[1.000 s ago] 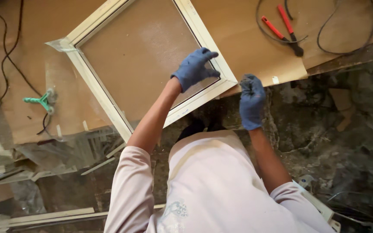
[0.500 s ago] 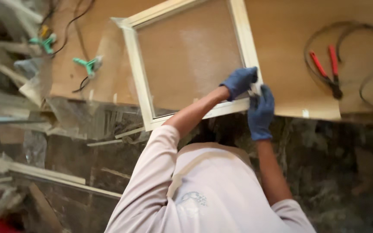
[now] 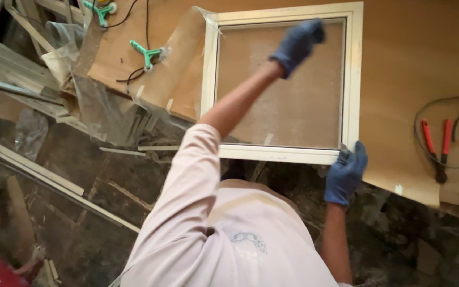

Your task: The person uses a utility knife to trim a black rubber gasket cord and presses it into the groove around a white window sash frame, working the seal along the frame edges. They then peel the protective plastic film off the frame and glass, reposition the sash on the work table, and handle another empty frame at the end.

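Observation:
A white-framed glass panel [image 3: 353, 90] lies flat on a brown wooden board [image 3: 410, 58]. My left hand [image 3: 297, 45], in a blue glove, reaches across and rests on the glass near the frame's far right side. It holds nothing that I can see. My right hand [image 3: 346, 172], also in a blue glove, grips the near right corner of the frame at the board's edge. My pink sleeve [image 3: 187, 180] crosses the frame's near rail.
Red-handled pliers [image 3: 434, 143] and dark cables lie on the board at the right. Two green clamps [image 3: 147, 53] and a clear plastic sheet [image 3: 96, 101] sit at the left. Several pale metal strips [image 3: 27, 165] lie on the dark rough floor below.
My left hand has left the frame's near right corner and moved out over the glass to the far side. My right hand stays at that corner. The view has swung.

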### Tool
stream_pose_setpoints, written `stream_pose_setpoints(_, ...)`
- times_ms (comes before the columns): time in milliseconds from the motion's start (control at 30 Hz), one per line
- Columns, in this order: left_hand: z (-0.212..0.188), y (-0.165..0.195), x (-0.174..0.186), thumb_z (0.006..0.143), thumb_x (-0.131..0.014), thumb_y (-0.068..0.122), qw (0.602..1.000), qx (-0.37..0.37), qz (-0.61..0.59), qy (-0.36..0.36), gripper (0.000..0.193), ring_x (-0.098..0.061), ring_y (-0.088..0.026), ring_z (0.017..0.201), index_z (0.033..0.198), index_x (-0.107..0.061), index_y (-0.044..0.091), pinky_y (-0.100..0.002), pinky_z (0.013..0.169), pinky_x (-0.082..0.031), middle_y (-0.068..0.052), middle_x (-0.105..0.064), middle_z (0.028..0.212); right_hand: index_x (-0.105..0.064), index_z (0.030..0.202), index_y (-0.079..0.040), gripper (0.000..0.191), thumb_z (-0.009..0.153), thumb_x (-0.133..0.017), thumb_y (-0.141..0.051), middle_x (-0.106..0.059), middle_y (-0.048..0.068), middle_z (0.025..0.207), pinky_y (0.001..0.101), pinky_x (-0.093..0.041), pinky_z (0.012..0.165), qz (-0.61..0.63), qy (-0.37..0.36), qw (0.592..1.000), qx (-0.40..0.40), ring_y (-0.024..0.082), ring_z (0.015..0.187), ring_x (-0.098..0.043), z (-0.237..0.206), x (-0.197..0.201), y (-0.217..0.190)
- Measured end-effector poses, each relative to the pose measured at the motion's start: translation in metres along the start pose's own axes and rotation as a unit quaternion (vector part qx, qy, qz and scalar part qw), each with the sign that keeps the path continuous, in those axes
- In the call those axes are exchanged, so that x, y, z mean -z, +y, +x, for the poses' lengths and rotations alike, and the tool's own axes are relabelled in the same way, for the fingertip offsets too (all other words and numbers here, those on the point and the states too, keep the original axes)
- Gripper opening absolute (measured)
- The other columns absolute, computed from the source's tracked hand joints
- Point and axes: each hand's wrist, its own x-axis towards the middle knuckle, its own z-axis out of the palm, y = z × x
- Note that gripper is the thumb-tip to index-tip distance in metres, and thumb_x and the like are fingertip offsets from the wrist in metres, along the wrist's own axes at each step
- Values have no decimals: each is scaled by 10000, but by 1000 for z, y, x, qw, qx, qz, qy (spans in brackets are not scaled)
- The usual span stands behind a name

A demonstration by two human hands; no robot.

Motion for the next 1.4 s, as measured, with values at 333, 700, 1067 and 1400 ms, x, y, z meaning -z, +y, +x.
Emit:
stream_pose_setpoints(333, -78, -204, 202, 796, -795, 439, 890, 48, 347, -291, 687, -412, -439, 1370, 1336, -609, 57, -672, 1100, -276, -171, -522, 1421, -699, 1283, 30, 246, 1086, -571, -43, -667, 60, 945, 292, -569, 808, 274, -6, 939, -208, 131, 839, -627, 31, -68, -133)
stream_pose_setpoints(700, -128, -314, 204, 927, -743, 199, 980, 63, 144, -125, 263, -571, -360, 1229, 1165, -730, 91, -472, 1007, -458, -96, -669, 1326, -719, 1107, -43, 164, 1051, -636, -174, -721, 46, 728, 280, -537, 568, 226, -158, 940, -202, 110, 621, -696, 151, -326, -331)
stream_pose_setpoints(1067, -156, -328, 189, 935, -722, 83, 990, 84, 98, -51, 253, -573, -398, 1291, 1173, -681, 5, -482, 1084, -489, -187, -623, 1364, -702, 1018, -73, 146, 1014, -671, -216, -724, 152, 813, 425, -544, 596, 32, -73, 992, -100, 345, 692, -713, 161, -423, -333)
stream_pose_setpoints(1400, -159, -324, 184, 941, -729, 67, 987, 123, 83, -56, 270, -552, -410, 1336, 1183, -628, 3, -486, 1112, -490, -201, -585, 1405, -671, 978, -36, 130, 1007, -682, -163, -696, 165, 771, 424, -520, 583, 59, -133, 983, -108, 344, 658, -695, 164, -418, -333)
